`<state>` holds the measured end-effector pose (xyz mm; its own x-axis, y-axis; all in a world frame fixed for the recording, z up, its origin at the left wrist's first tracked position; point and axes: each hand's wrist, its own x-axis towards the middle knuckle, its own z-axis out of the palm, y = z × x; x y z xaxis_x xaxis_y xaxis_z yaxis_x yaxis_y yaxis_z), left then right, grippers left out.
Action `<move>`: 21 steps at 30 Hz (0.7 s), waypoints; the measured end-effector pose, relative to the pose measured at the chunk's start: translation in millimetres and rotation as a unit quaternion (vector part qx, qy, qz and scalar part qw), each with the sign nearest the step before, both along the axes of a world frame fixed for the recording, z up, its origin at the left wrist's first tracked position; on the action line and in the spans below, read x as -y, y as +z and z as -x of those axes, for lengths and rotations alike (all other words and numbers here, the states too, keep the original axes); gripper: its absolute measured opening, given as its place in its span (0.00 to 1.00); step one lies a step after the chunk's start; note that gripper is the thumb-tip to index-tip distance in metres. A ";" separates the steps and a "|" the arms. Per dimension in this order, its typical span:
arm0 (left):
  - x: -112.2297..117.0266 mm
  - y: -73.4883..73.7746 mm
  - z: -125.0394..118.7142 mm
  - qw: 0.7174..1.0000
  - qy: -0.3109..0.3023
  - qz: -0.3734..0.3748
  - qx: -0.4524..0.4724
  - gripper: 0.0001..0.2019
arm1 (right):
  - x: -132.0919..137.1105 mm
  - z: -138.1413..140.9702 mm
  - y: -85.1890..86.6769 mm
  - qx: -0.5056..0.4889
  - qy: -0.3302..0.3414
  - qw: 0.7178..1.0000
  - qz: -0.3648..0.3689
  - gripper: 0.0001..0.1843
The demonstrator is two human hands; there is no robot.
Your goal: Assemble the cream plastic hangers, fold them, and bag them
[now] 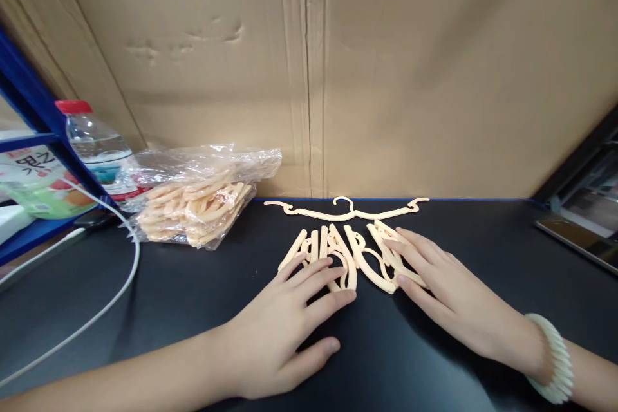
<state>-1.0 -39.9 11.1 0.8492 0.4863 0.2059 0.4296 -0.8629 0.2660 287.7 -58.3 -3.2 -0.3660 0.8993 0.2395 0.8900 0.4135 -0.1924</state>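
Several cream plastic folding hangers lie folded side by side on the black table. My left hand rests with spread fingers over the left ones, its fingertips touching them and partly hiding them. At the right end of the row, the fingers of my right hand lie stretched out on another folded hanger, covering part of it. Behind the row, an unfolded hanger lies flat with its hook toward the cardboard.
A clear plastic bag of folded hangers sits at the back left. Beside it stand a red-capped bottle and a blue shelf. A white cable loops across the left. Cardboard walls the back; a dark flat device lies far right.
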 end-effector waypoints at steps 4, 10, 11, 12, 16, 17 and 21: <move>-2.4 -1.4 1.3 1.000 -0.003 0.002 0.006 0.27 | -0.8 0.5 -2.9 0.002 0.005 1.000 0.007 0.29; -1.1 -0.8 -0.3 1.000 0.009 -0.008 0.001 0.27 | -2.7 1.3 -4.5 0.055 -0.005 0.998 0.004 0.31; -0.9 0.1 -0.6 1.000 0.006 -0.007 -0.006 0.27 | -3.2 1.1 -4.7 0.060 -0.006 0.998 -0.007 0.30; -0.9 0.7 -0.8 1.000 0.002 -0.005 -0.011 0.27 | -3.7 0.6 -5.0 0.061 -0.007 0.998 -0.019 0.30; -1.1 -1.9 -0.5 1.000 0.002 -0.011 0.001 0.26 | -6.6 -3.4 -7.6 0.049 -0.022 0.997 -0.060 0.28; -1.1 -3.6 -0.3 1.000 0.006 -0.015 0.008 0.26 | -7.2 -4.6 -8.3 0.046 -0.027 0.996 -0.066 0.28; -1.0 -7.1 0.0 1.000 0.008 -0.017 0.018 0.27 | -8.1 -7.0 -9.5 0.056 -0.024 0.996 -0.072 0.27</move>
<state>-1.0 -38.9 4.0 0.8334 0.4913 0.2530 0.4336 -0.8652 0.2517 294.8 -50.2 -12.7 -0.3553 0.8755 0.3275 0.9219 0.3861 -0.0318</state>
